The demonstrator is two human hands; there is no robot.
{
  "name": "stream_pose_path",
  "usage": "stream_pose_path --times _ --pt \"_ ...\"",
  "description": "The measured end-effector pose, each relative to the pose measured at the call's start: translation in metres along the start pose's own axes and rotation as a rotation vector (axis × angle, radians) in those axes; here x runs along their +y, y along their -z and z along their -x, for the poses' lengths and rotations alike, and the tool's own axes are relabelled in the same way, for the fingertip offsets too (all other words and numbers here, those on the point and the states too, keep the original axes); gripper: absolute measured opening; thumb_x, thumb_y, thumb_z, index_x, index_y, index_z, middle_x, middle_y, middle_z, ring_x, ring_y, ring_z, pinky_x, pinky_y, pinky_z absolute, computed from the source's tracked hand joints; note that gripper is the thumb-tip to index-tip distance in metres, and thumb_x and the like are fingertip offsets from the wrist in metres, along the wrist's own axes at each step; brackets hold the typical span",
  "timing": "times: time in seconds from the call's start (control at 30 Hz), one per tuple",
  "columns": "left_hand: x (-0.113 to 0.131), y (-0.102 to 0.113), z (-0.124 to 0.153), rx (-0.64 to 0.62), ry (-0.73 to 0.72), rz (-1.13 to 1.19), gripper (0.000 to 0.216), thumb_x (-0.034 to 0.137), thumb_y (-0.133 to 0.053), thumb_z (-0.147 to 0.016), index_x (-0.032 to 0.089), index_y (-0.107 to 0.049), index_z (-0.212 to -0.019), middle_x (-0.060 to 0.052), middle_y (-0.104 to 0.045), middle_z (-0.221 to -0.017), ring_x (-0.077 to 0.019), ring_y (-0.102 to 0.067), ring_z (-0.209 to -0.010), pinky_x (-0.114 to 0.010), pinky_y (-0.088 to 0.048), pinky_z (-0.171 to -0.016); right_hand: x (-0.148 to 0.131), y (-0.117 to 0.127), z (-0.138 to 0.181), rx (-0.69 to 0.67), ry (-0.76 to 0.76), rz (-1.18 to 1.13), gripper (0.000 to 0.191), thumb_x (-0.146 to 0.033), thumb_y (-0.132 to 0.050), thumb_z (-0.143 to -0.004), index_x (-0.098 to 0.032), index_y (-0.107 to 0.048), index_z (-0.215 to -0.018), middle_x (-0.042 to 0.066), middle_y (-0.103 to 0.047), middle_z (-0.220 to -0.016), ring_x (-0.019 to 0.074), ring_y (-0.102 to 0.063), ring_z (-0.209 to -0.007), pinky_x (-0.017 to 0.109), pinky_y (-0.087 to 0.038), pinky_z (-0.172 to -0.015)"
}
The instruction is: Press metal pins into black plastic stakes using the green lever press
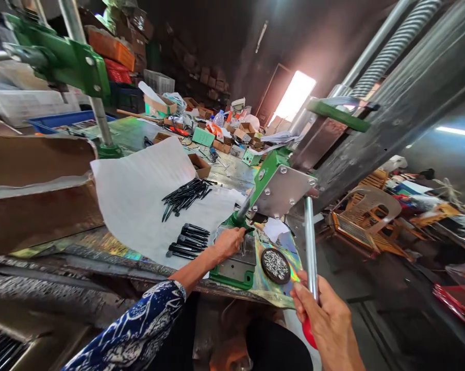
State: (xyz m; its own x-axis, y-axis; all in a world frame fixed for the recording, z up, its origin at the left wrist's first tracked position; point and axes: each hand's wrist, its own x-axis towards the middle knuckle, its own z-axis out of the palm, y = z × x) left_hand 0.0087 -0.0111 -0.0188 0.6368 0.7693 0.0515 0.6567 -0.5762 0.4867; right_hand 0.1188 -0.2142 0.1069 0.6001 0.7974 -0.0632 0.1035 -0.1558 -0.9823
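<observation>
A green hand press (pixel 273 188) with a bare metal side plate stands at the near edge of the workbench. My right hand (pixel 325 317) is wrapped round its long steel lever (pixel 310 247), just above the red knob at the lever's end. My left hand (pixel 229 242) is closed at the foot of the press, fingers pinched on something too small to make out. To its left, on a white sheet (pixel 139 196), lie a loose pile of thin black sticks (pixel 186 196) and a neater row of them (pixel 189 241). A round black dish of small metal pieces (pixel 276 266) sits between my hands.
A second green press (pixel 68 59) on a steel column stands at the far left behind a large cardboard box (pixel 35 190). Small boxes and clutter (pixel 213 134) cover the far bench. Plastic chairs (pixel 366 214) and more goods fill the floor at right.
</observation>
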Motion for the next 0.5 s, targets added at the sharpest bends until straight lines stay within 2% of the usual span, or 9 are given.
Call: stream_pose_path --times 0.23,0.33,0.5 --pt "0.003 0.000 0.002 -0.022 0.013 -0.036 0.028 0.014 -0.049 -0.084 0.016 -0.051 -0.112 -0.013 -0.064 -0.105 -0.0261 -0.063 -0.094 -0.033 -0.049 -0.077 0.009 0.007 -0.011 -0.056 -0.092 0.046 0.060 -0.050 -0.082 -0.056 -0.017 -0.058 -0.099 0.000 -0.061 -0.061 0.0121 -0.049 -0.048 0.024 -0.044 -0.043" --pt "0.004 0.000 0.004 -0.025 -0.006 -0.040 0.033 0.013 -0.053 -0.081 0.015 -0.049 -0.114 -0.015 -0.062 -0.110 -0.0272 -0.063 -0.096 -0.035 -0.050 -0.079 0.011 0.013 -0.015 -0.080 -0.114 0.059 0.062 -0.051 -0.083 -0.054 -0.016 -0.057 -0.099 0.000 -0.062 -0.059 0.0121 -0.049 -0.047 0.024 -0.044 -0.042" --pt "0.004 0.000 0.003 0.005 -0.014 -0.002 0.026 0.011 -0.046 -0.084 0.013 -0.049 -0.110 -0.017 -0.063 -0.105 -0.0300 -0.064 -0.093 -0.038 -0.049 -0.077 0.007 0.015 -0.015 -0.117 -0.170 0.077 0.061 -0.049 -0.083 -0.056 -0.016 -0.058 -0.101 0.002 -0.064 -0.064 0.0132 -0.052 -0.052 0.024 -0.045 -0.045"
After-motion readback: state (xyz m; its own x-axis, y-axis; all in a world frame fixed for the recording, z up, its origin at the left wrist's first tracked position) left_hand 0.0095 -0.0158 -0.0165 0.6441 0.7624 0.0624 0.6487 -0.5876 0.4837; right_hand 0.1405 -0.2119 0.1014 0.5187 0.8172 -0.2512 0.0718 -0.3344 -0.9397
